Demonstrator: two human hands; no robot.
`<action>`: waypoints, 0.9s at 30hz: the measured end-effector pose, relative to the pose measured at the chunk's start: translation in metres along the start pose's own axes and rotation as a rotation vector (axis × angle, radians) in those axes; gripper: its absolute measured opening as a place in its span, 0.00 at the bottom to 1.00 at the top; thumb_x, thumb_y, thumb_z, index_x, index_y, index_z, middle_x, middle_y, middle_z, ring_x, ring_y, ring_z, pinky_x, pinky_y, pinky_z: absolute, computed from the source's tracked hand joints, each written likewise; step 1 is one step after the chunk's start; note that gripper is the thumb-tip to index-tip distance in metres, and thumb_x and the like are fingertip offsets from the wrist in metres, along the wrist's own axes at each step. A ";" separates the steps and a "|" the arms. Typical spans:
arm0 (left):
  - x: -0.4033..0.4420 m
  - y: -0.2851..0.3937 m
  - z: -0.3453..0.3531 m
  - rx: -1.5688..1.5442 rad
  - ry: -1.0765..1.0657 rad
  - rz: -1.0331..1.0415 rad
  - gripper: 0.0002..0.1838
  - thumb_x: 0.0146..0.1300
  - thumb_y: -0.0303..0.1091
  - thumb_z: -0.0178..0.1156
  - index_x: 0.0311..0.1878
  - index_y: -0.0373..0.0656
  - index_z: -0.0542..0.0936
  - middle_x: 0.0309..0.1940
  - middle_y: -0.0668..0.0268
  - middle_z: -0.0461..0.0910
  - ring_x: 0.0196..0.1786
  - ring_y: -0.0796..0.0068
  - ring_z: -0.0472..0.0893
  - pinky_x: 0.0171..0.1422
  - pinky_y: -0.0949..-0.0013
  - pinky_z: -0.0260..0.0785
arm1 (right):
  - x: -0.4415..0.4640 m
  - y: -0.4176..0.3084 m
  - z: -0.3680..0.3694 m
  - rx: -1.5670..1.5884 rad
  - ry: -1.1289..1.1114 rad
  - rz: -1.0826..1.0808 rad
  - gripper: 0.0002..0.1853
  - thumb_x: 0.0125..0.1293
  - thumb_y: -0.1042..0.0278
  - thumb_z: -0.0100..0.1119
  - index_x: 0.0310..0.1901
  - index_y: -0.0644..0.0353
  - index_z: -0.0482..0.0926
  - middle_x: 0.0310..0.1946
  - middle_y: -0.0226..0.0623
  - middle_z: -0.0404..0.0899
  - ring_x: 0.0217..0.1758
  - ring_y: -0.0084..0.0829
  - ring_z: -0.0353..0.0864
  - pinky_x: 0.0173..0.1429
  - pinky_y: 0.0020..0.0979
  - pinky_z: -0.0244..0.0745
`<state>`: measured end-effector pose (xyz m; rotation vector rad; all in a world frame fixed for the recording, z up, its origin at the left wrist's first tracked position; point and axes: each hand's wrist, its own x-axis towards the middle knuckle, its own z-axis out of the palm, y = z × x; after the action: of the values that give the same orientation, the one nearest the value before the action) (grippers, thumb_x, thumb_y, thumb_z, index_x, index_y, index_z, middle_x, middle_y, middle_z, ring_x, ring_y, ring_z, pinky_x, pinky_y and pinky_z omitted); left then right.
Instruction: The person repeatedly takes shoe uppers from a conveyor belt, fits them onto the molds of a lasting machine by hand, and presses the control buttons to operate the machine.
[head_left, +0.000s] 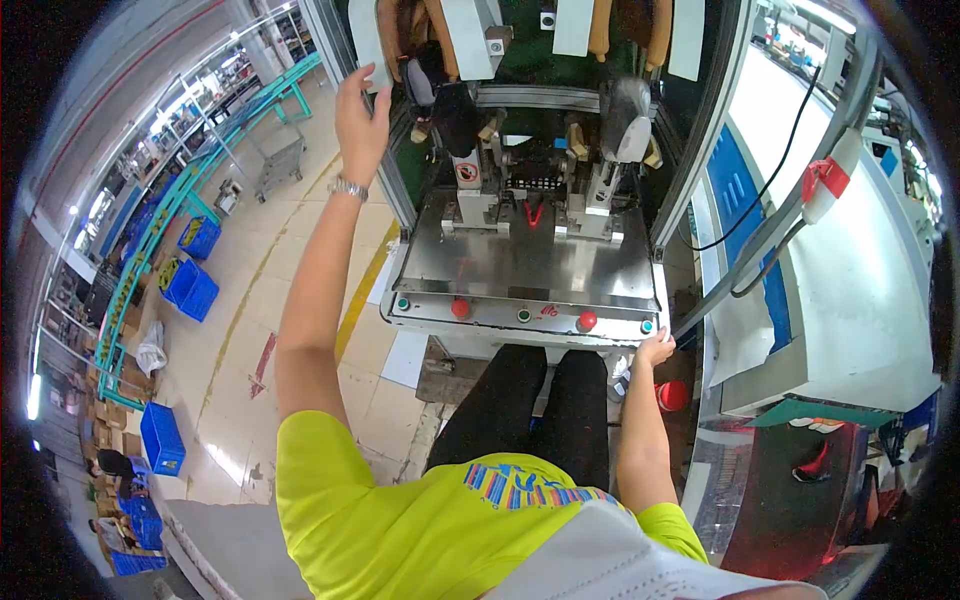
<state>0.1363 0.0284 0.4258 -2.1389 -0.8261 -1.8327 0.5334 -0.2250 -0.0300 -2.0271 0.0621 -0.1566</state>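
Note:
My left hand (362, 125) is raised beside the machine's left frame post, with its fingers apart and nothing in them. A watch with a metal band (348, 188) is on that wrist. At the right front corner of the machine's control panel (490, 314), my right hand (655, 348) touches the edge close to a green button (648, 327). Its fingers show only in part and hold no loose thing. Behind the panel lies a metal plate (520, 265) with two upright fixtures. A black, shoe-like piece (455, 120) sits on the left one, a grey-white piece (630, 125) on the right.
Two red knobs, one of them a red mushroom button (460, 308), stand up from the panel. White plates and brown padded arms (600, 30) hang above the fixtures. A white machine (840, 310) stands close on the right. Blue crates (190, 290) and a green conveyor (150, 255) are on the left.

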 end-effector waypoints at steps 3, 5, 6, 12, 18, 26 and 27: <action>0.021 -0.016 0.018 0.007 -0.020 0.055 0.17 0.59 0.34 0.60 0.50 0.40 0.73 0.44 0.57 0.75 0.44 0.64 0.76 0.47 0.64 0.69 | 0.001 0.001 -0.002 -0.009 -0.034 0.014 0.26 0.62 0.49 0.53 0.49 0.67 0.70 0.45 0.55 0.72 0.48 0.52 0.72 0.52 0.44 0.66; 0.028 -0.021 0.025 0.065 -0.035 0.093 0.18 0.57 0.33 0.62 0.50 0.41 0.73 0.43 0.60 0.76 0.42 0.68 0.77 0.45 0.68 0.70 | 0.000 0.003 -0.003 -0.080 0.008 0.012 0.27 0.62 0.49 0.53 0.50 0.67 0.70 0.46 0.54 0.71 0.50 0.51 0.71 0.53 0.44 0.66; 0.031 -0.019 0.027 0.052 -0.052 0.086 0.16 0.57 0.32 0.61 0.49 0.40 0.74 0.42 0.59 0.76 0.42 0.65 0.77 0.45 0.66 0.70 | -0.002 0.001 -0.006 -0.116 0.028 0.008 0.27 0.62 0.48 0.53 0.51 0.67 0.69 0.47 0.53 0.71 0.51 0.51 0.71 0.53 0.44 0.66; 0.046 -0.028 0.035 0.068 -0.115 0.150 0.08 0.53 0.26 0.61 0.38 0.40 0.77 0.34 0.57 0.77 0.41 0.57 0.77 0.44 0.63 0.69 | -0.021 -0.025 -0.030 -0.035 0.146 -0.382 0.22 0.65 0.59 0.51 0.55 0.65 0.66 0.55 0.49 0.66 0.60 0.47 0.63 0.63 0.44 0.56; 0.050 -0.008 0.023 0.059 0.061 0.431 0.04 0.53 0.24 0.58 0.33 0.39 0.77 0.30 0.58 0.77 0.36 0.57 0.77 0.39 0.62 0.68 | -0.067 -0.113 -0.075 0.213 -0.226 -0.709 0.16 0.61 0.72 0.53 0.52 0.62 0.71 0.57 0.47 0.66 0.63 0.45 0.61 0.65 0.40 0.54; 0.081 0.134 -0.020 0.076 -0.592 0.492 0.07 0.49 0.30 0.60 0.33 0.41 0.79 0.24 0.61 0.76 0.30 0.61 0.77 0.38 0.63 0.67 | -0.167 -0.294 -0.185 0.616 -0.998 -0.930 0.36 0.59 0.69 0.57 0.66 0.65 0.50 0.62 0.54 0.59 0.67 0.47 0.57 0.69 0.39 0.50; 0.073 0.155 -0.014 0.076 -0.682 0.494 0.08 0.48 0.31 0.60 0.32 0.41 0.79 0.23 0.61 0.76 0.29 0.61 0.77 0.37 0.63 0.67 | -0.172 -0.301 -0.198 0.643 -1.101 -0.928 0.43 0.58 0.66 0.58 0.68 0.66 0.42 0.64 0.57 0.57 0.69 0.49 0.55 0.70 0.38 0.48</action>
<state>0.2119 -0.0855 0.5291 -2.6321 -0.3927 -0.8249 0.3284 -0.2472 0.3115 -1.1322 -1.4249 0.3393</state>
